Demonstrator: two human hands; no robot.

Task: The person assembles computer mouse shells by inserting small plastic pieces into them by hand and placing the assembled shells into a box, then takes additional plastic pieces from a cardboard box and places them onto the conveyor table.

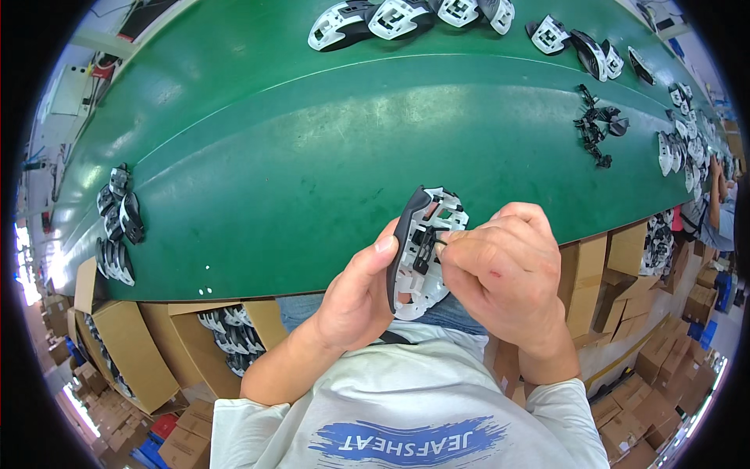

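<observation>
My left hand grips a black-and-white moulded plastic shell by its black outer side, thumb on the rim. Its hollow white inner face, with ribs and cut-outs, is turned up toward me. Inside it sits a small black plastic part with thin arms. The fingers of my right hand are closed in a pinch at the end of this black part, against the shell. My right fingertips partly hide the contact.
Loose black parts lie in a pile on the green table at the right. More shells stand at the far edge, at the left and far right. Open cardboard boxes of shells flank me. Another person works at far right.
</observation>
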